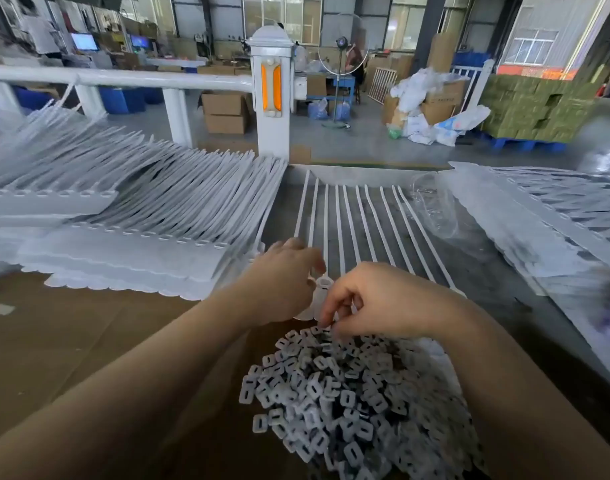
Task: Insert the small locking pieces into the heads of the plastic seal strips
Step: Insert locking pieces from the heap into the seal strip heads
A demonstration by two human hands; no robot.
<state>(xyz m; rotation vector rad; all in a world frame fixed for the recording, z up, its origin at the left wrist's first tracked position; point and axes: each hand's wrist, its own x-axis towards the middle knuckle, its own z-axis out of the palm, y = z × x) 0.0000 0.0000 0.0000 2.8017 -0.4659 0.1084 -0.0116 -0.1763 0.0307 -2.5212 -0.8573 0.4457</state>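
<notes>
A row of white plastic seal strips (352, 223) lies fanned across the table ahead of me, tails pointing away. Most of their heads are hidden under my hands. My left hand (282, 282) rests palm down on the near end of the row, beside one visible seal head (322, 284). My right hand (376, 299) hangs fingers down over the far edge of a heap of small grey locking pieces (338, 393). Its fingertips are pinched together among the top pieces. Whether a piece sits between them is hidden by blur.
Stacks of seal strip sheets (130, 216) cover the table's left side. More sheets in clear plastic bags (545, 223) lie on the right. Brown cardboard (71, 341) lines the near table. A white railing post (272, 95) stands behind the table.
</notes>
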